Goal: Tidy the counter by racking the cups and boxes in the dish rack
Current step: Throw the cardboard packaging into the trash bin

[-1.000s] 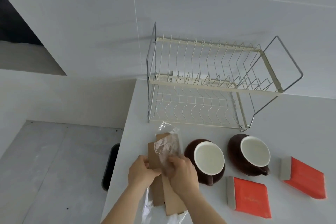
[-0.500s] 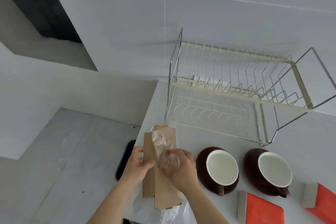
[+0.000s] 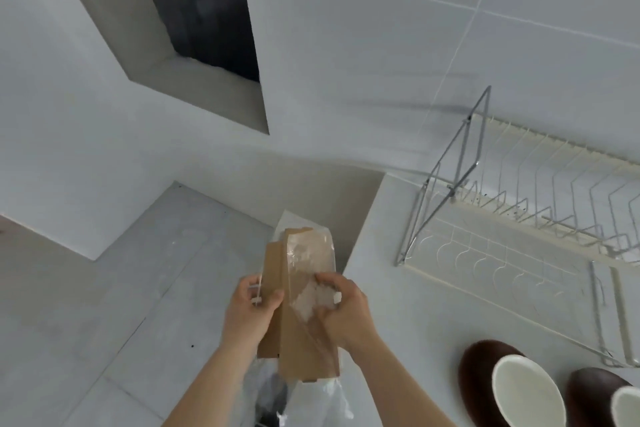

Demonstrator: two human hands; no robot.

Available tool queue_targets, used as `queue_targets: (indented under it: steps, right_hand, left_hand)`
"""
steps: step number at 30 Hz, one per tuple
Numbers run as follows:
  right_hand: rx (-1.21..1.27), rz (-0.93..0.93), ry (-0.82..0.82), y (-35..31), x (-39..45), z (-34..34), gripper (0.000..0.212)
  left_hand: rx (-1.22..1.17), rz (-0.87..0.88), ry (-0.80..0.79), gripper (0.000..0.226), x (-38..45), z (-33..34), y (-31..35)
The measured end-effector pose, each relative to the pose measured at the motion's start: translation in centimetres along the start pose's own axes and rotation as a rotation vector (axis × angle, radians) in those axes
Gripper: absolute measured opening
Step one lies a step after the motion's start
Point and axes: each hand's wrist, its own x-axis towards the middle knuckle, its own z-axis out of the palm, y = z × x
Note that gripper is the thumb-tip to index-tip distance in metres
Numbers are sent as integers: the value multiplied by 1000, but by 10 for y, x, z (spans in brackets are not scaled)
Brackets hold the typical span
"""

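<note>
My left hand (image 3: 251, 308) grips the left edge of flat brown cardboard pieces (image 3: 294, 340), held off the counter's left end. Against the cardboard's face my right hand (image 3: 346, 312) clutches a crumpled clear plastic wrap (image 3: 308, 274). The wire dish rack (image 3: 512, 218) stands on the counter at the right, against the wall, with nothing on it. Two brown cups with white insides sit at the lower right: one cup (image 3: 512, 388) in full, the other cup (image 3: 609, 399) cut by the frame edge.
The white counter (image 3: 381, 253) ends just right of my hands. Below them is grey floor (image 3: 138, 288) with a clear plastic bag (image 3: 325, 402) hanging under the cardboard. A dark wall recess (image 3: 204, 3) sits upper left.
My view swung left; the rack and cups slid to the right and the orange boxes left the frame. Both hands carried the cardboard and wrap off the counter's left edge.
</note>
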Motion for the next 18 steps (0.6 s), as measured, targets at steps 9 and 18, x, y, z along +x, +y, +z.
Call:
queue_targets:
  steps: [9, 18]
  right_hand:
    - [-58, 159, 20, -23, 65, 74, 67]
    - [-138, 488, 66, 15, 124, 127, 51]
  left_hand:
    - [350, 253, -59, 51, 76, -29, -37]
    - [519, 174, -266, 29, 139, 10, -107]
